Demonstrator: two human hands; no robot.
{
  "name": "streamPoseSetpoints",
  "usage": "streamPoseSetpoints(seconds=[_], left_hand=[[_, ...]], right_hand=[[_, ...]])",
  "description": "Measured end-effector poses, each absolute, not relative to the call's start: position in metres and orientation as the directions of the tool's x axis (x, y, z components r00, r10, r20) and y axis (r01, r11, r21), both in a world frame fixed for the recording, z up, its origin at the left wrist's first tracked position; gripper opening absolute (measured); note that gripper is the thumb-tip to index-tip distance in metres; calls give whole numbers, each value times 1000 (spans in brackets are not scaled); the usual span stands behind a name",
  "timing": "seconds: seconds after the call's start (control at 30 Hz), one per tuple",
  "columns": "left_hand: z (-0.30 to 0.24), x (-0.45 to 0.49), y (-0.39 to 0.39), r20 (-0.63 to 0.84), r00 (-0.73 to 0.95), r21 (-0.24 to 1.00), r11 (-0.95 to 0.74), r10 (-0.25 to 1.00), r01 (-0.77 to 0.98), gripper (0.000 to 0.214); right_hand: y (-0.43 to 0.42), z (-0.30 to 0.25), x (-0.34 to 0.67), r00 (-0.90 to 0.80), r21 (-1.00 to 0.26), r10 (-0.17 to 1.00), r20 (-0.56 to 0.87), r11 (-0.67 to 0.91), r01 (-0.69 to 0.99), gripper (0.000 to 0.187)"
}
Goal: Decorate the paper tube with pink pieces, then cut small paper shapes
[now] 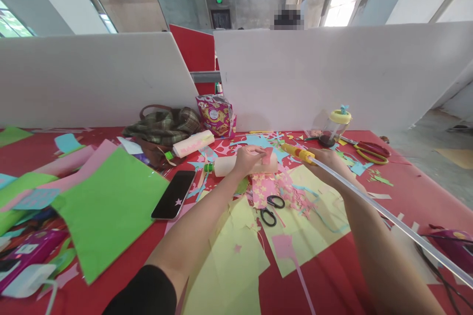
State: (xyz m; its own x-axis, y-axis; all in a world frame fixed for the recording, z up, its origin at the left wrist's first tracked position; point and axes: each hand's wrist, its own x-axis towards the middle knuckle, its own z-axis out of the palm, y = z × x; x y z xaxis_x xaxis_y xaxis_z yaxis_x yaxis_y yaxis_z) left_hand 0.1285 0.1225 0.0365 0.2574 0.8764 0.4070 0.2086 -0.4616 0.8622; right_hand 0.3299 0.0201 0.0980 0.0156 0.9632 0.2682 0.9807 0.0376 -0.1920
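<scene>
My left hand (pixel 250 158) is closed in a pinch at a small pink paper piece (pixel 267 155), above a bottle wrapped in cream paper (pixel 224 167). The bottle lies on its side, its green cap to the left. My right hand (pixel 328 163) grips a yellow hot glue gun (pixel 297 152), its nozzle pointing left toward the bottle. From its back a long clear glue stick (pixel 393 217) runs over my right forearm. Below the bottle lie star-patterned pink paper (pixel 260 191) and scissors with black handles (pixel 268 216), their blades hidden.
Pale yellow sheets (pixel 225 266) cover the near middle of the red table. At left are a green sheet (pixel 111 206), a phone (pixel 173 195) and a second wrapped bottle (pixel 193 144). Red-handled scissors (pixel 373 150) and a yellow-lidded jar (pixel 334 128) stand right. White panels (pixel 332 74) rise behind.
</scene>
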Motion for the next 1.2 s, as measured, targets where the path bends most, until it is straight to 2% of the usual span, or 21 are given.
streamPoseSetpoints(seconds=[0.67,0.83,1.2], left_hand=[[35,107,101,374,150,830,-402,915,387,14],[33,107,95,380,165,812,-414,910,412,12],[34,126,100,514,190,707,-538,837,459,5]], right_hand=[[20,93,337,0,-177,955,295,55,983,17],[22,93,339,13,-193,961,276,42,980,19],[23,91,342,1,-198,954,300,61,978,25]])
